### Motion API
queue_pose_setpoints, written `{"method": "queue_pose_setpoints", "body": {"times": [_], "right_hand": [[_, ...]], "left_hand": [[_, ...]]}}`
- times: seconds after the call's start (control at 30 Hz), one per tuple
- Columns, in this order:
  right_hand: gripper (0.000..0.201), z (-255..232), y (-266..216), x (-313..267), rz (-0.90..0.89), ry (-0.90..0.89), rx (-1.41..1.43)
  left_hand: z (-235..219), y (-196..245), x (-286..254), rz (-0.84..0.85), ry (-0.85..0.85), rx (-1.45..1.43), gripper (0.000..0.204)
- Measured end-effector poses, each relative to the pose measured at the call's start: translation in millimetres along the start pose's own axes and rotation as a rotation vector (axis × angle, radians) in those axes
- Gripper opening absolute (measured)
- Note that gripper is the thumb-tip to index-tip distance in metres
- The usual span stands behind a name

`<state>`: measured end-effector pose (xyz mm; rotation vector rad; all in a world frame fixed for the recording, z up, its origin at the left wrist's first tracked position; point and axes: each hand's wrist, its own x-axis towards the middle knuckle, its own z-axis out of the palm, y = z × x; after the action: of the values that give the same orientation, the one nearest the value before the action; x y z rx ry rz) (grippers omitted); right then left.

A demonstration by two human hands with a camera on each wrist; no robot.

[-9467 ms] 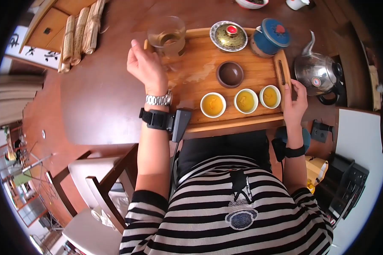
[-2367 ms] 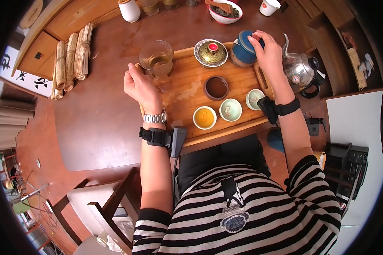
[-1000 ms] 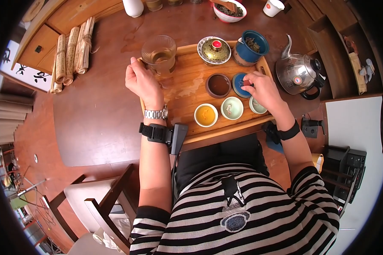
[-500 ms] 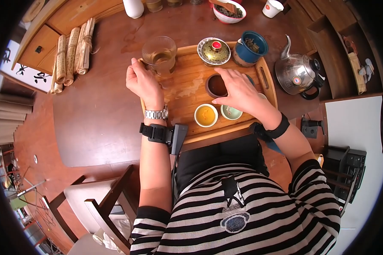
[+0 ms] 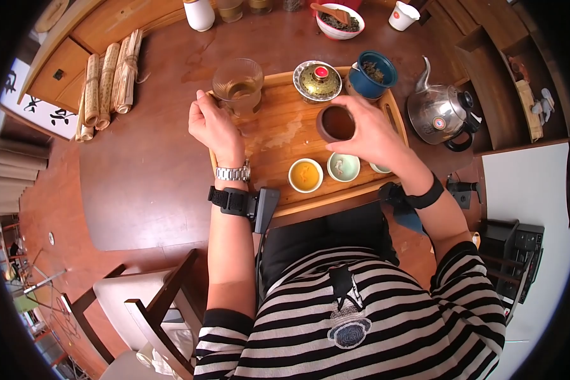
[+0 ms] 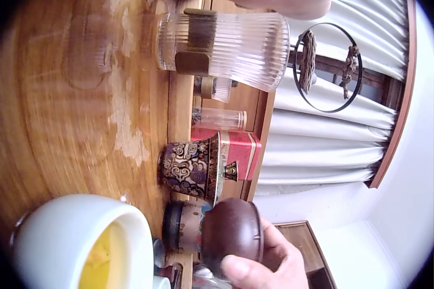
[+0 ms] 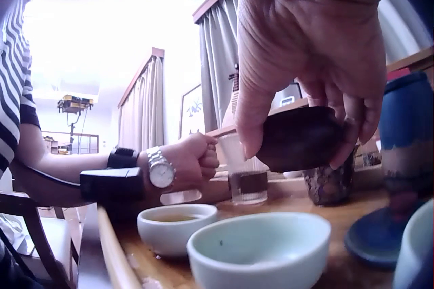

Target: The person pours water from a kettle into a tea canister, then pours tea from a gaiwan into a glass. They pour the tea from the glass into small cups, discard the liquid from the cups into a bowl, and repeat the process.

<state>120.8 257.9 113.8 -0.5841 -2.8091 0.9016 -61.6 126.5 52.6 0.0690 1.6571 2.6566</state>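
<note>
Cup, dark brown [image 5: 337,123], is raised over the wooden tray [image 5: 275,147], between thumb and fingers of the right hand [image 5: 373,132], which are clamped on its wall. Beyond these fingers stand the lidded bowl [image 5: 318,82] and the open blue pot [image 5: 372,77]; nearer the body than the thumb, the yellow-filled cup [image 5: 305,175]. The left hand [image 5: 215,130] has fingers curled together, near the glass pitcher [image 5: 237,83].

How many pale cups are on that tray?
3, in a row along the near edge: the left cup with yellow tea, the middle cup, and the right cup, partly hidden by the right arm.
</note>
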Motion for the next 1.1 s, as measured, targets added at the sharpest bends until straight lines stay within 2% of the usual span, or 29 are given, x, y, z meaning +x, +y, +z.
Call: {"method": "queue_pose_setpoints", "body": {"times": [0.13,0.17,0.2,0.27,0.3,0.33,0.43,0.5,0.63,0.7,0.73,0.8,0.93,1.0,1.03,1.1], "right_hand": [[0.066,-33,5,3,-0.059,0.143,-0.060],[0.065,-40,9,4,-0.033,0.158,-0.002],[0.065,-46,17,8,-0.089,0.240,-0.073],[0.065,-63,21,13,-0.002,0.215,0.023],[0.065,-68,33,18,-0.044,0.263,-0.016],[0.064,-75,40,21,0.019,0.257,-0.043],[0.067,-90,50,29,0.004,0.267,-0.069],[0.063,-98,52,33,0.168,0.227,-0.190],[0.064,-102,57,40,0.157,0.232,-0.276],[0.062,-101,58,42,0.114,0.242,-0.476],[0.062,-100,56,42,0.114,0.240,-0.476],[0.056,-96,50,41,-0.026,0.249,-0.747],[0.050,-88,42,43,-0.153,0.262,-0.894],[0.044,-83,42,45,-0.299,0.259,-1.037],[0.044,-82,40,45,-0.300,0.259,-1.037],[0.037,-80,34,44,-0.423,0.263,-1.124]], "left_hand": [[-3,0,0,0.005,-0.024,-0.001,0.035],[-3,1,0,0.001,-0.039,0.001,0.035],[-3,1,0,0.001,-0.039,0.000,0.035],[-1,2,0,0.003,-0.019,0.005,0.036],[-1,2,-1,0.004,-0.019,0.002,0.036],[-1,1,0,0.006,-0.014,0.009,0.036],[-2,0,0,0.014,-0.010,0.013,0.036],[-2,-1,1,0.019,-0.010,0.013,0.036],[-3,-3,1,0.011,-0.024,0.003,0.036],[-2,-3,2,0.011,-0.021,-0.001,0.036],[0,-2,1,0.024,-0.012,0.004,0.035],[0,-2,1,0.036,-0.004,0.010,0.038],[-2,-1,1,0.014,-0.014,0.016,0.036],[-3,-1,1,0.013,-0.015,0.010,0.036],[-4,-1,1,0.009,-0.022,0.008,0.036],[-3,-1,1,0.004,-0.028,0.006,0.036]]}}
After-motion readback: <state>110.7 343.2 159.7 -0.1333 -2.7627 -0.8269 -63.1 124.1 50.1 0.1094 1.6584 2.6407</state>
